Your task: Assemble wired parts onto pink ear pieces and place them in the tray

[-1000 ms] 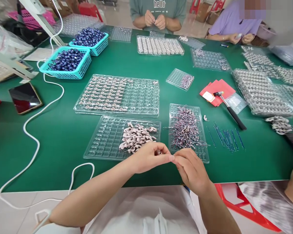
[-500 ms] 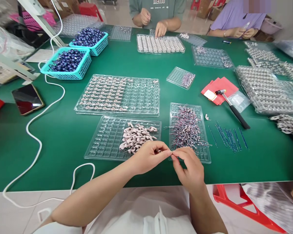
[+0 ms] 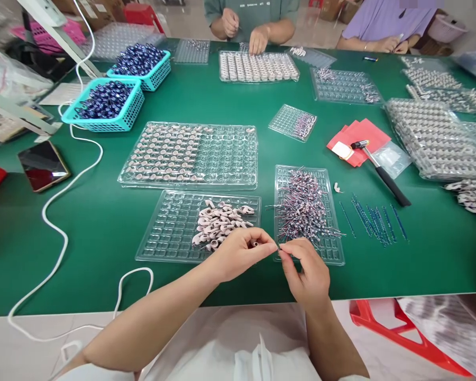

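Observation:
Over the near table edge, my left hand point(image 3: 240, 256) is closed, thumb and forefinger pinched together. Its fingertips meet those of my right hand point(image 3: 308, 272), also closed in a pinch. A tiny dark bit shows where the fingertips meet, too small to name. Behind my left hand lies a pile of pale earbud-like shells point(image 3: 218, 225) on a clear plastic tray point(image 3: 162, 227). Just beyond my right hand, a heap of small parts with thin pink and dark wires point(image 3: 303, 206) covers another clear tray point(image 3: 335, 254).
Farther back is a partly filled shell tray point(image 3: 230, 153). A hammer point(image 3: 386, 180), red packets point(image 3: 351, 140) and thin blue rods point(image 3: 375, 222) lie right. Teal baskets point(image 3: 137, 114), a phone point(image 3: 43, 165) and a white cable point(image 3: 59, 227) are left. Co-workers' hands point(image 3: 257, 39) are across the table.
My hands hold the same pinch, fingertips together, with a small dark bit now showing between them. The view has shifted slightly. The co-worker opposite has moved their hands a little.

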Available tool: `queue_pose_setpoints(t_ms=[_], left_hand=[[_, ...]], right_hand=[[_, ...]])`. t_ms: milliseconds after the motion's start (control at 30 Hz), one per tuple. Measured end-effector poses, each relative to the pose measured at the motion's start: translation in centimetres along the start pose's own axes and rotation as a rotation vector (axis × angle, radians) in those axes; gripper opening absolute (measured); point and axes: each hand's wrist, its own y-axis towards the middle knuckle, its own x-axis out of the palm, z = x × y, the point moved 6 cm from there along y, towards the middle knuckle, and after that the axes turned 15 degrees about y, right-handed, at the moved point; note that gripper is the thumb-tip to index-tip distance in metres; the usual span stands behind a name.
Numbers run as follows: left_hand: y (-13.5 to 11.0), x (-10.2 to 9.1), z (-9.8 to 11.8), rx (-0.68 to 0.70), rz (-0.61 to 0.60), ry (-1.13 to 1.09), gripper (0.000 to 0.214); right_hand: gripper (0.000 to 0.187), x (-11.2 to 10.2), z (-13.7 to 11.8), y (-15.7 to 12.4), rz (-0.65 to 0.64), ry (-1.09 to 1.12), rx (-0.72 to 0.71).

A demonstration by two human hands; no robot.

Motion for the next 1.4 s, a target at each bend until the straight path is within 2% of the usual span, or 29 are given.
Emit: queue_pose_setpoints(t_ms=[133, 267, 533, 900, 1100, 1400], left_hand=[[0.1, 0.1, -0.5, -0.044, -0.036, -0.08, 0.026], [0.1, 0.2, -0.4, -0.032, -0.059, -0.124, 0.026], [-0.4, 0.3, 0.9, 0.05, -0.013, -0.02, 0.029], [-0.3, 0.6, 0.8, 0.052, -0.057, -0.125, 0.025], [-0.3, 0.7, 0.7, 0.074, -0.066, -0.162, 0.025], [-0.4, 0.6, 0.9, 0.12, -0.05, -0.136, 0.023]], right_hand=[[0.031, 0.0, -0.2, -0.1, -0.006, 0.026, -0.017], [0.031, -0.1, -0.3, 0.0, -0.008, 0.076, 0.009], [0.018, -0.1, 0.5, -0.4, 0.003, 0.226, 0.183], [0.012, -0.4, 1.4, -1.0, 0.058, 0.509, 0.396], [0.012, -0.6, 2.2, -1.4, 0.12, 0.64, 0.419], [0.012, -0.5, 2.3, -1.4, 0.143, 0.689, 0.43]])
